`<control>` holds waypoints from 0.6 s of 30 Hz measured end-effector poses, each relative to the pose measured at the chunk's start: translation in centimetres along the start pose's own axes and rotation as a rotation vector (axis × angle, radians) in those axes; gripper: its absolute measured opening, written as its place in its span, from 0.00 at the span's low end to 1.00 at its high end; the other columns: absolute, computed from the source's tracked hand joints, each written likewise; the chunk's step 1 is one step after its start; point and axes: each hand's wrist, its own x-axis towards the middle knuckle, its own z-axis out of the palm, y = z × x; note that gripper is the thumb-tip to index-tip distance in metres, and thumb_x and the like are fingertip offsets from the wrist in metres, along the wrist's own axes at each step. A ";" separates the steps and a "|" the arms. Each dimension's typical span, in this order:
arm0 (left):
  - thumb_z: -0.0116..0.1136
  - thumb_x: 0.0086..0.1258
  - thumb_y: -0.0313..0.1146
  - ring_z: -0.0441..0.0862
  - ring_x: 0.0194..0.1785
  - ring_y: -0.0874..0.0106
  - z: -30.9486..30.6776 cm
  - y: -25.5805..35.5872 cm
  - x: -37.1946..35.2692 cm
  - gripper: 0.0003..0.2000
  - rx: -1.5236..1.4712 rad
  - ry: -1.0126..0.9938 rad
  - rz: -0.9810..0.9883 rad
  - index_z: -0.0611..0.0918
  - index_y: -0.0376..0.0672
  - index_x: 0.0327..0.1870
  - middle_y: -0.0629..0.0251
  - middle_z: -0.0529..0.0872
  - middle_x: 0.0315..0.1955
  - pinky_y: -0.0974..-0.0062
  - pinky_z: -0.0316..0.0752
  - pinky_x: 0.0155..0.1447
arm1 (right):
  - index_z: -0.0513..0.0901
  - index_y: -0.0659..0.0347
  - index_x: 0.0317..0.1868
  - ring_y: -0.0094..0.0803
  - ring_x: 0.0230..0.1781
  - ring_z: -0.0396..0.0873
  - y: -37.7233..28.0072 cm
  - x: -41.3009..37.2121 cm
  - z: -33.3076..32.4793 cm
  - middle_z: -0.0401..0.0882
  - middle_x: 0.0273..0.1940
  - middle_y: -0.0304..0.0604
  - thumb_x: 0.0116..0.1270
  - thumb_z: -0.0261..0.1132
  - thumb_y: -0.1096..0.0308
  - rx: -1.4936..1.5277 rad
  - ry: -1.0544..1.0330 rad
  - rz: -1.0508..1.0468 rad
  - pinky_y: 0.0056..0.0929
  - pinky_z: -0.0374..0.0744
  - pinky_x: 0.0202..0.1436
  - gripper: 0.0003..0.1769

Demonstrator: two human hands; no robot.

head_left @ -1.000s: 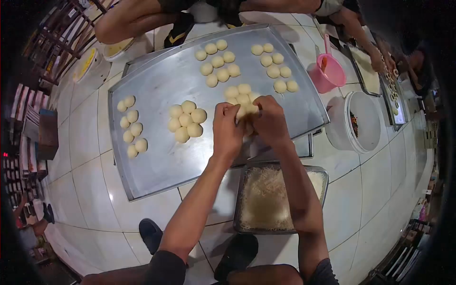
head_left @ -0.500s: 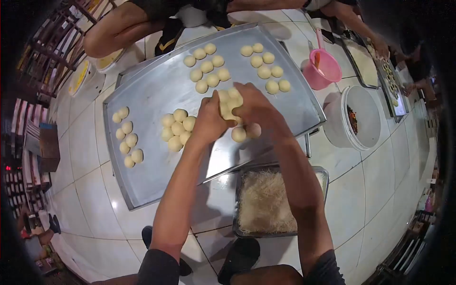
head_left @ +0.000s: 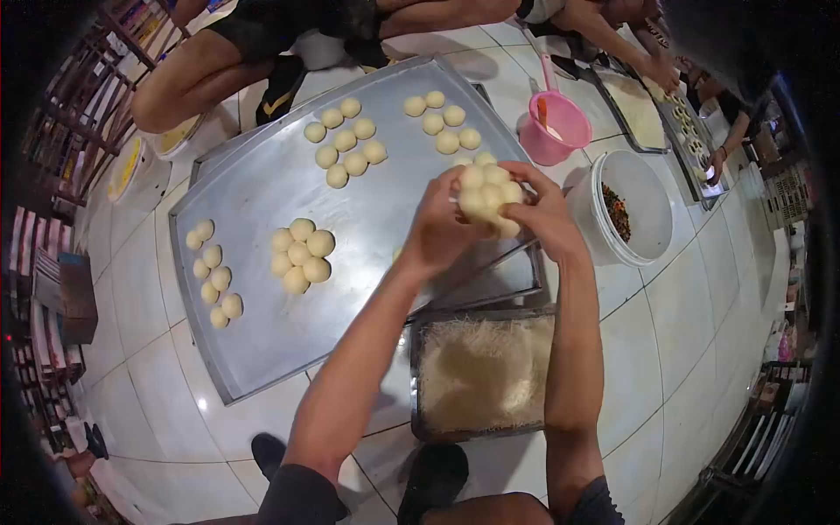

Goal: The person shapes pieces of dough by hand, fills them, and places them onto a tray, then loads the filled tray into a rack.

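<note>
My left hand point(head_left: 440, 229) and my right hand point(head_left: 544, 214) are closed around a cluster of pale dough balls point(head_left: 486, 185), gripping it from both sides. The balls are pressed together, and my fingers hide part of the cluster. It is held over the right part of a large metal tray point(head_left: 249, 179). A separate ring of dough balls point(head_left: 299, 255) sits on the tray left of my left hand. More dough balls stand in small groups at the tray's left side point(head_left: 213, 273), far middle point(head_left: 345, 140) and far right point(head_left: 447, 140).
Below the big tray lies a dark-rimmed pan point(head_left: 418, 385) of fine pale shreds. To the right stand a white bucket point(head_left: 604, 214) with dark bits inside and a pink dipper point(head_left: 556, 131). Co-workers' legs point(head_left: 188, 83) and a co-worker's hand point(head_left: 662, 74) are at the far side.
My hands have moved right with the dough-ball cluster, which now shows more fully between them. The view has shifted a little. The ring of balls on the left keeps its arrangement.
</note>
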 end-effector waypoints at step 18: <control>0.63 0.59 0.27 0.81 0.40 0.49 -2.0 -3.6 7.9 0.16 1.126 0.296 0.312 0.84 0.32 0.49 0.44 0.85 0.41 0.58 0.78 0.46 | 0.86 0.66 0.56 0.48 0.37 0.84 2.8 8.7 2.5 0.88 0.38 0.52 0.57 0.69 0.68 -0.933 0.140 -0.238 0.38 0.83 0.46 0.24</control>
